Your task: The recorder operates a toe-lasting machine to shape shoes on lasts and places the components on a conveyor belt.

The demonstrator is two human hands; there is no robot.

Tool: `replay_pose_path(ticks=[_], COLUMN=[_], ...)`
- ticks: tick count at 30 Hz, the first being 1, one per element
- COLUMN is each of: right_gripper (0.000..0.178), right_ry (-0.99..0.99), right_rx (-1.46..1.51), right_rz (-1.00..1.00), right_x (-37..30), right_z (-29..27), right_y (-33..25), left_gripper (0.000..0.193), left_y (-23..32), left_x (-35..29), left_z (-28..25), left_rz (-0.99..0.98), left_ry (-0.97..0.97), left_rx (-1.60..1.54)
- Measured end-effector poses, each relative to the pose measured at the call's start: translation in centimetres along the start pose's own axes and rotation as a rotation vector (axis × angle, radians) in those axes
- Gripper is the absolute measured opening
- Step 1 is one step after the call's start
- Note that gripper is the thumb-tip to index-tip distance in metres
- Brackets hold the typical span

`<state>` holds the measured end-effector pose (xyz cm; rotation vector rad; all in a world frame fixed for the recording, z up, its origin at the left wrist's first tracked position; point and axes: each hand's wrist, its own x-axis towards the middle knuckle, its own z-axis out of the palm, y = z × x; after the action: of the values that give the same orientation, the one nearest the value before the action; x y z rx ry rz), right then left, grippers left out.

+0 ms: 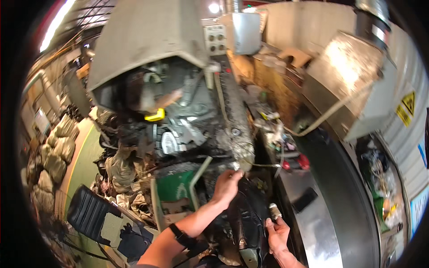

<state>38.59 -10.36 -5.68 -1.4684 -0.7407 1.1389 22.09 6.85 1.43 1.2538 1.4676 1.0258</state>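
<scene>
So, my left hand [226, 186] is closed at the upper end of a black shoe-like item [246, 206], which hangs right in front of me, between my two hands. My right hand [278, 236] is beside its lower part, fingers curled round a small pale-capped thing [274, 210]; can't tell if that hand touches the black item too. Just left there's a green-lined bin [157, 206], and to the right a dark flat slab [305, 199] on a shiny metal table [319, 228], with a dark conveyor belt [346, 187] alongside. Further up, a pale-soled shoe [170, 144] and something yellow [155, 115] sit under a big grey hood [147, 33]. Black chair [89, 212] off to my left, bulging sacks [56, 163] beyond.
</scene>
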Motion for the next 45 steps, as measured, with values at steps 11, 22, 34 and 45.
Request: replay_pose_path(ticks=[11,22,34,45], right_gripper=[0.026,0.022,0.028,0.03], right_ry=[-0.502,-0.28,-0.255,-0.371], right_rx=[0.636,0.548,0.568,0.667], right_rz=[0.287,0.315,0.324,0.239], right_x=[6.7,12.6,14.0,17.3], right_z=[27.6,35.0,35.5,36.3], right_y=[-4.9,-3.6,-2.1,1.1], left_gripper=[0.023,0.036,0.026,0.032], left_y=[-2.2,-9.7,-10.8,-16.5], left_x=[8.3,7.2,8.9,12.1], left_z=[-25.7,-25.5,-23.2,-21.0], left_rz=[0.041,-0.474,-0.422,-0.196], left_ry=[0.216,0.079,0.435,0.523], left_rx=[-0.888,-1.07,-0.914,-0.945])
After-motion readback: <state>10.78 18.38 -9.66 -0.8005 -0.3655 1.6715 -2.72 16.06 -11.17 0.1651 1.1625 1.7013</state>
